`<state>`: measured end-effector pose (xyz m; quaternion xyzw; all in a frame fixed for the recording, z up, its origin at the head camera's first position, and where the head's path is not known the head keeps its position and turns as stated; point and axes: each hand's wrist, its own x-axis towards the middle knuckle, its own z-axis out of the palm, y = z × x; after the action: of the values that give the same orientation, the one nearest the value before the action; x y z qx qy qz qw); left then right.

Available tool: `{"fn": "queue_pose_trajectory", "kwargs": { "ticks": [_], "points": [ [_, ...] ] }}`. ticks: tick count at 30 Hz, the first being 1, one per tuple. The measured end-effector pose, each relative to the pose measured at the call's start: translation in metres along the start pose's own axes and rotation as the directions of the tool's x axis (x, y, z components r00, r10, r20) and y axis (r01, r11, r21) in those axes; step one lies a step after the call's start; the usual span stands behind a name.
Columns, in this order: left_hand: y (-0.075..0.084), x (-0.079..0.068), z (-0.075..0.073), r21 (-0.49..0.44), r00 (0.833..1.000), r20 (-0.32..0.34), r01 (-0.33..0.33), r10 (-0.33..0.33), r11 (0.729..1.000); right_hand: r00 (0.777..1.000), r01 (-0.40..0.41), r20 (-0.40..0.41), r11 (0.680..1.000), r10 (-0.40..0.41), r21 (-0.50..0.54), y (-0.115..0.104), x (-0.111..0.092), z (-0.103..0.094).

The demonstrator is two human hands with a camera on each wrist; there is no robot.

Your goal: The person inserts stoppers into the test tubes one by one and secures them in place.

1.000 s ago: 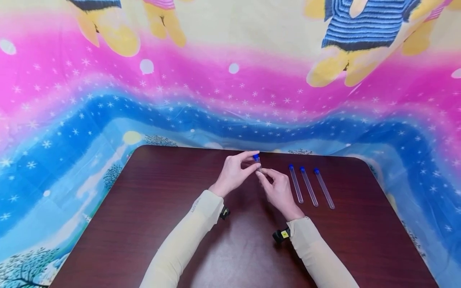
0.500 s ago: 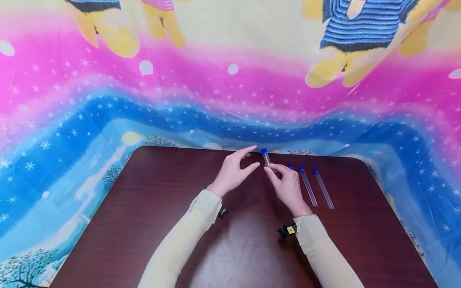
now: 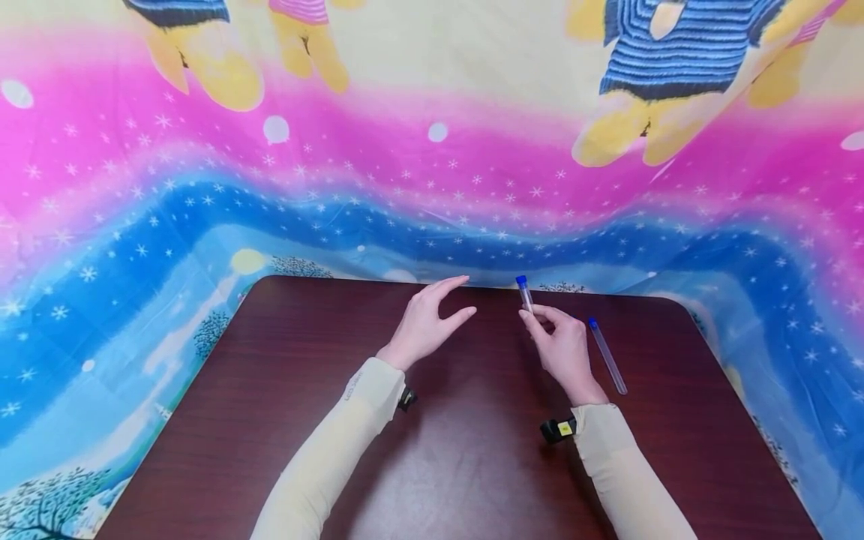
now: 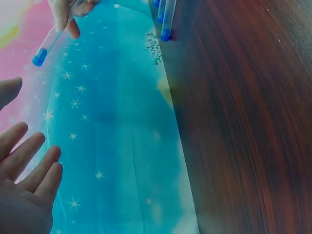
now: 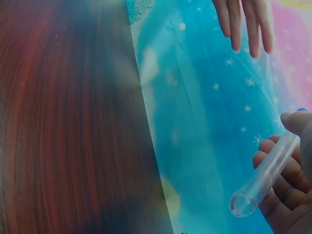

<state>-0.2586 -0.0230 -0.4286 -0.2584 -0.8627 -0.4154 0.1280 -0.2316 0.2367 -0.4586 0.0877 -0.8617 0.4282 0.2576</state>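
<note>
My right hand (image 3: 562,345) pinches a clear test tube (image 3: 525,295) with a blue cap between thumb and fingers, above the back part of the table. The cap end points up and away. In the right wrist view the tube (image 5: 263,178) slants across the fingers, its rounded bottom toward the camera. My left hand (image 3: 432,322) is off to the left, thumb and fingers spread, touching nothing. Right of the right hand, another blue-capped test tube (image 3: 609,358) lies on the table. More capped tubes (image 4: 160,17) show at the top of the left wrist view; the right hand hides them in the head view.
The dark brown wooden table (image 3: 283,420) has rounded back corners. Behind and around it hangs a printed cloth (image 3: 378,195) in pink and blue with snowflakes. Each wrist wears a black strap, the right one (image 3: 559,430) with a yellow patch.
The left hand has let go of the tube's cap end and drawn back slightly left. The right hand has carried the tube to the right, now covering two of the lying tubes.
</note>
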Motion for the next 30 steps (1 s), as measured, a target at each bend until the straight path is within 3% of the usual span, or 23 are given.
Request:
{"fn": "queue_pose_trajectory", "kwargs": {
  "ticks": [23,30],
  "points": [
    [-0.021,-0.009,-0.021,0.108,0.996,0.008,0.088,-0.089,0.990,0.994,-0.096,-0.069,0.984,0.086,-0.150,0.045,0.005,-0.052],
    [-0.027,-0.010,-0.024,0.146,0.998,0.001,0.069,-0.069,0.987,0.985,-0.158,-0.091,0.973,0.144,-0.170,0.064,0.003,-0.066]
  ]
}}
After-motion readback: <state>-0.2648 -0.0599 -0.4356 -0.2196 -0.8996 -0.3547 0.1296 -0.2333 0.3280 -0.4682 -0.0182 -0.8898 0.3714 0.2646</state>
